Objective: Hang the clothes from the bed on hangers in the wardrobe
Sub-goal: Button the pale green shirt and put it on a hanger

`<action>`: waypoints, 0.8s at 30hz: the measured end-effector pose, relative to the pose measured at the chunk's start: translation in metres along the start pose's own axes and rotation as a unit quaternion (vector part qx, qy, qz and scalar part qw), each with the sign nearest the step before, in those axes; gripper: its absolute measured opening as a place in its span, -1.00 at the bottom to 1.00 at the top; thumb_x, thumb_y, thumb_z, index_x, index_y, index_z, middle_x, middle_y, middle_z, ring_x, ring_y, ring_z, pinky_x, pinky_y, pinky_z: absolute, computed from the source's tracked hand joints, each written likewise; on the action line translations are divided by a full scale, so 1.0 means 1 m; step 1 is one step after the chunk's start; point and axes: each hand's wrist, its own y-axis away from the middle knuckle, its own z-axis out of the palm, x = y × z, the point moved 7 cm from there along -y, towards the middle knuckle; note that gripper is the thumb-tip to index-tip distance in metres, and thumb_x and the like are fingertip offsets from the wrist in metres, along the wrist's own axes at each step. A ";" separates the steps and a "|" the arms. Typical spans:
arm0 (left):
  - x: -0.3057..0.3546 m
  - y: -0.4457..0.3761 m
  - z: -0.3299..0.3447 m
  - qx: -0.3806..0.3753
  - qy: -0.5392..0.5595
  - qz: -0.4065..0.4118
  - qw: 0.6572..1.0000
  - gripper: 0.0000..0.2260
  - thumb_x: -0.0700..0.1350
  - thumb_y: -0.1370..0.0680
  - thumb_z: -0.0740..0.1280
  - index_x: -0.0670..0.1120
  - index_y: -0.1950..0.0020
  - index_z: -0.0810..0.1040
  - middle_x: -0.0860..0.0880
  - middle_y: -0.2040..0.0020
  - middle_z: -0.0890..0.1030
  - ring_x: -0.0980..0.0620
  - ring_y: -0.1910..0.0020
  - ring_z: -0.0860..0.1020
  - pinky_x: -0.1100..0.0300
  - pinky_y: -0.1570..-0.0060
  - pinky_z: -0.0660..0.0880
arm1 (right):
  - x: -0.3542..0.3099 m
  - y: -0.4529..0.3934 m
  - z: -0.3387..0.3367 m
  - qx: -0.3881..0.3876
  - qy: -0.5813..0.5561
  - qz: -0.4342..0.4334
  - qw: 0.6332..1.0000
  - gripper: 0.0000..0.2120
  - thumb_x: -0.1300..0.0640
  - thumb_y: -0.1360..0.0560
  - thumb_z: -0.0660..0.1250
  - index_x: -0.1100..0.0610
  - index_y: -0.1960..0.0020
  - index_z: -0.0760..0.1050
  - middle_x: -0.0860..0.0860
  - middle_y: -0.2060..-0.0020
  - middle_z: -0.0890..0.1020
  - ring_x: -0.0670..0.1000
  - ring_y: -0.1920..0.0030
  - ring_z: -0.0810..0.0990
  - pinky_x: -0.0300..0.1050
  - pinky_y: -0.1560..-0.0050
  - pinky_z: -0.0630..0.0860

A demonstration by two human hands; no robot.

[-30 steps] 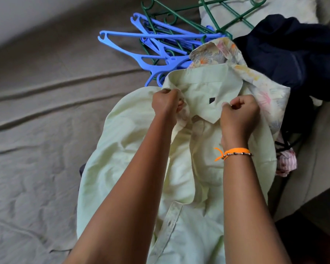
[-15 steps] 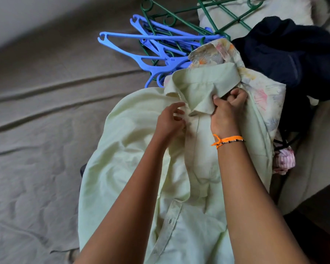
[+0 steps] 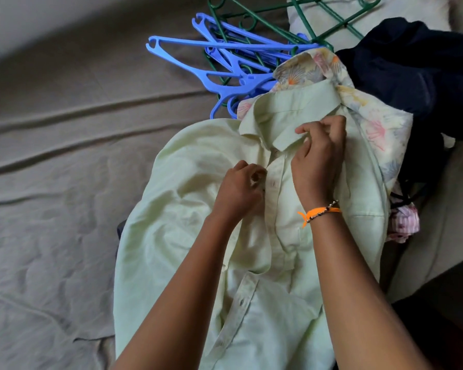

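A: Where?
B: Pale green shirt (image 3: 187, 236) flat on bed (image 3: 51, 182), near blue hangers (image 3: 225, 62).
A: Grip?
B: Right hand (image 3: 318, 161) pinching collar; left hand (image 3: 238, 190) pinching placket.
A: Handling?
B: Probably light, floppy. Best taken at collar, shoulders.

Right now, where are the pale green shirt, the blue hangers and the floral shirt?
pale green shirt (image 3: 177, 198): head view, on its left chest panel.
blue hangers (image 3: 225, 46): head view, on the top hanger's straight bar.
floral shirt (image 3: 380, 129): head view, on its printed shoulder.
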 end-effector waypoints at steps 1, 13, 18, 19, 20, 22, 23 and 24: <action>-0.001 -0.001 -0.002 0.000 0.007 -0.012 1.000 -0.74 -0.25 -0.48 0.26 -0.08 -0.11 0.61 -0.02 0.05 0.52 -0.03 0.09 0.55 0.21 0.07 0.45 | -0.006 -0.002 0.003 -0.027 0.030 -0.043 0.998 -0.57 0.48 -0.32 0.11 0.15 -0.02 0.57 0.12 -0.10 0.50 0.17 -0.01 0.49 -0.06 0.07 0.41; 0.014 -0.010 0.001 0.038 0.051 -0.030 0.998 -0.74 -0.34 -0.47 0.26 -0.19 -0.09 0.61 -0.14 0.00 0.57 -0.03 0.10 0.55 0.38 0.19 0.31 | 0.017 0.012 0.028 -0.229 0.096 -0.161 0.955 -0.47 0.42 -0.39 0.21 0.19 -0.34 0.41 0.21 -0.12 0.50 0.22 -0.05 0.52 0.06 0.07 0.49; -0.006 0.003 -0.007 0.080 0.005 -0.054 0.995 -0.84 -0.29 -0.47 0.30 -0.18 0.01 0.63 -0.12 0.07 0.57 -0.05 0.13 0.53 0.30 0.25 0.31 | 0.021 0.028 0.034 -0.213 0.124 -0.106 0.963 -0.35 0.38 -0.36 0.06 0.20 -0.45 0.27 0.24 -0.10 0.53 0.28 -0.06 0.48 0.09 -0.09 0.39; -0.009 0.009 -0.008 0.094 -0.001 -0.061 0.994 -0.85 -0.30 -0.46 0.30 -0.16 0.03 0.62 -0.09 0.09 0.57 -0.02 0.15 0.52 0.34 0.31 0.28 | 0.019 0.034 0.028 -0.181 0.117 -0.096 0.972 -0.38 0.37 -0.34 0.08 0.22 -0.41 0.32 0.24 -0.05 0.55 0.28 -0.01 0.49 0.08 -0.07 0.38; -0.011 0.014 -0.009 0.104 -0.001 -0.063 0.993 -0.85 -0.31 -0.45 0.30 -0.16 0.05 0.61 -0.06 0.10 0.56 0.00 0.17 0.50 0.36 0.33 0.27 | 0.016 0.041 0.022 -0.150 0.095 -0.078 0.981 -0.47 0.37 -0.34 0.12 0.23 -0.31 0.42 0.23 -0.01 0.55 0.28 0.04 0.49 0.05 -0.03 0.37; -0.011 0.023 -0.010 0.121 0.008 -0.057 0.991 -0.85 -0.32 -0.43 0.30 -0.16 0.08 0.60 -0.04 0.13 0.53 -0.01 0.18 0.50 0.33 0.31 0.27 | 0.008 0.060 0.012 -0.123 0.026 -0.045 0.991 -0.74 0.35 -0.35 0.21 0.22 0.00 0.53 0.19 0.09 0.54 0.26 0.12 0.50 0.01 0.04 0.34; -0.010 0.025 -0.011 0.128 0.010 -0.048 0.991 -0.86 -0.32 -0.42 0.32 -0.16 0.08 0.59 -0.05 0.14 0.53 -0.04 0.17 0.50 0.26 0.26 0.33 | 0.002 0.070 0.011 -0.132 -0.001 -0.032 0.991 -0.84 0.31 -0.35 0.23 0.20 0.11 0.50 0.17 0.12 0.53 0.25 0.14 0.51 0.03 0.07 0.37; -0.009 0.028 -0.010 0.134 0.008 -0.039 0.990 -0.87 -0.30 -0.41 0.34 -0.16 0.09 0.59 -0.07 0.14 0.54 -0.07 0.14 0.50 0.18 0.21 0.39 | -0.002 0.080 0.012 -0.147 -0.013 -0.022 0.989 -0.89 0.26 -0.33 0.23 0.18 0.15 0.47 0.15 0.14 0.51 0.23 0.15 0.51 0.05 0.08 0.41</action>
